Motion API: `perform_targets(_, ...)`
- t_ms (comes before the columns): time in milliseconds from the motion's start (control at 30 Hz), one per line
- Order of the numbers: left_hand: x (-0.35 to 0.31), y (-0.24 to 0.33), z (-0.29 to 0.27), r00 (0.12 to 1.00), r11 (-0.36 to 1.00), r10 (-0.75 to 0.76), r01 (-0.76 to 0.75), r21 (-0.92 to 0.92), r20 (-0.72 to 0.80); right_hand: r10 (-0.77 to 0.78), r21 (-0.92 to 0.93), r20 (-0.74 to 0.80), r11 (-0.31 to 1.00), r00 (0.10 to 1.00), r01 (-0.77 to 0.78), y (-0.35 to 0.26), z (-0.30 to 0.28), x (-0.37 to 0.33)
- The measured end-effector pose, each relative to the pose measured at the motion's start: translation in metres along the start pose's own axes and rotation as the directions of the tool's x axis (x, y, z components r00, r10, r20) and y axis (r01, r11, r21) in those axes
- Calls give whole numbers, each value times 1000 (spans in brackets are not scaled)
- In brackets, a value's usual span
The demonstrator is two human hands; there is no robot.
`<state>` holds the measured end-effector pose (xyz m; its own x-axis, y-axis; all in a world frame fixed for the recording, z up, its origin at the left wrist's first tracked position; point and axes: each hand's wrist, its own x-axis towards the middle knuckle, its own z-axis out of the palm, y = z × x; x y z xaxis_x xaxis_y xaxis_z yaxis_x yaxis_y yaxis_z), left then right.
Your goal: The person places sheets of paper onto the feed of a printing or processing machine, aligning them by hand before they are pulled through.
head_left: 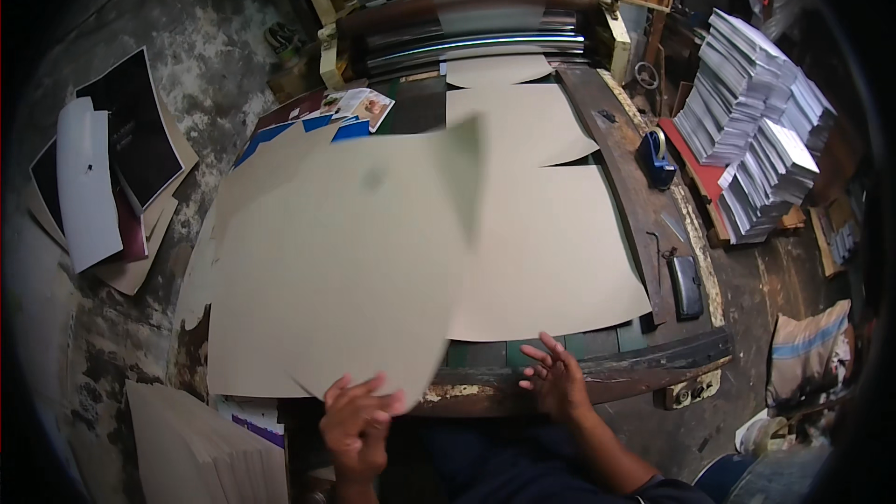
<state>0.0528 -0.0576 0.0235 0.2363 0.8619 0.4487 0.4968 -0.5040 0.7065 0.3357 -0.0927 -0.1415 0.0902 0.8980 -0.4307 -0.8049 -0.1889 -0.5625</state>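
A large grey-beige cardboard sheet (345, 252) covers the left of the machine table, its right edge raised and blurred by motion. My left hand (357, 427) is at its near edge, with curled fingers over the board and the thumb side partly hidden; it appears to grip that edge. To the right, my right hand (558, 383) is held above the table's front rail, fingers apart and nothing in them. Just beyond it, another cardboard sheet (551, 261) lies flat. More cardboard sheets (513, 117) lie in a line behind it, up to the rollers (476, 47).
A tape dispenser (656, 161) and a dark case (686, 287) sit on the table's right side. Paper stacks (747, 103) stand beyond. Printed sheets (131, 145) lie at the left, and a stack of boards (205, 443) stands at the near left.
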Motion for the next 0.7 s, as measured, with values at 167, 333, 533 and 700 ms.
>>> perform_targets(167, -4, 4, -3, 917, 972, 229, -201, -120, 327, -7, -105, 501, 992, 865, 69, -38, 29, -16)
perform_targets(333, -9, -7, -10, 934, 949, 233, -279, 145, 270, 116, -246, 33, 963, 993, -105, -27, 5, -23)
perform_targets(533, 5, -43, -20, 999, 875, 17, -38, 482, 49, 207, -277, -6, 940, 978, -200, 16, -49, -37)
perform_targets(700, -1, -55, -16, 990, 822, 135, -92, 562, -34, 194, -401, -137, 886, 971, -233, 32, -38, -69)
